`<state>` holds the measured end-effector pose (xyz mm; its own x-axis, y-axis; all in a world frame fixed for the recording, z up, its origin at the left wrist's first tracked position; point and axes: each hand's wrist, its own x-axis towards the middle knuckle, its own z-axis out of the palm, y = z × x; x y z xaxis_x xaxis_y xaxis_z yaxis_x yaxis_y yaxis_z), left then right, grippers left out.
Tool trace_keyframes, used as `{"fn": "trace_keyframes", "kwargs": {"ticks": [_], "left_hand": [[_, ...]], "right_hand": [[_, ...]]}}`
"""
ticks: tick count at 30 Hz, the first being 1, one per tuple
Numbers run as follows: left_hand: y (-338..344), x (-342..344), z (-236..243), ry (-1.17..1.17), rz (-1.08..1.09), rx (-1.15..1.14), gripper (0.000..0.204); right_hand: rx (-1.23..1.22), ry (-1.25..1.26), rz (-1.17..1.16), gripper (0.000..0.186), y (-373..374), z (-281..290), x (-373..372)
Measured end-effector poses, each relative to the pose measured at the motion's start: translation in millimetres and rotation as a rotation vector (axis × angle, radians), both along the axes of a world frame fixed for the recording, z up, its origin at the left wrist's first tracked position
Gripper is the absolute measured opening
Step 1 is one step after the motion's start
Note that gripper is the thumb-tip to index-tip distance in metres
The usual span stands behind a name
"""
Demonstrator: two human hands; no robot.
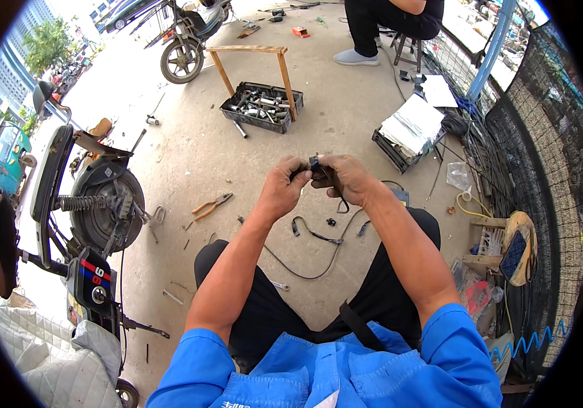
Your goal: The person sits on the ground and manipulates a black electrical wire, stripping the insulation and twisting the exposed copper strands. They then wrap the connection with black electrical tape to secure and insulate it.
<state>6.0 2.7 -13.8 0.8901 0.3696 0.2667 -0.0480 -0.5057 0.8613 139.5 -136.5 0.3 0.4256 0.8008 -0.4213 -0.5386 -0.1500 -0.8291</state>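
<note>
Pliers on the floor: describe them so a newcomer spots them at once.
Start at the big scooter wheel on the picture's left. Go right across the floor toward the left hand; the pliers lie between wheel and hand. Orange handles set them apart from the small dark bits nearby.

The small black piece (314, 163) you hold looks like smooth, matt plastic, and the black cable (319, 275) before you has a dull, rubbery skin against rough, matt concrete floor (176, 149). Your pliers (210, 207) pair metal with orange plastic-looking grips, while shiny metal sockets (264, 105) fill a dull plastic tray (256, 122) beneath a plain wooden handle (247, 49).
</note>
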Motion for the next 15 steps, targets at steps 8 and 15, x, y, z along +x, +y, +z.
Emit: {"fn": "trace_keyframes", "kwargs": {"ticks": [8,15], "left_hand": [[1,-3,4,-0.044,-0.043,0.134,0.017],[-3,-4,8,-0.080,0.014,0.250,0.025]], "right_hand": [[-0.088,-0.384,0.004,0.030,5,-2,0],[-0.118,-0.535,-0.006,0.036,9,-7,0]]}}
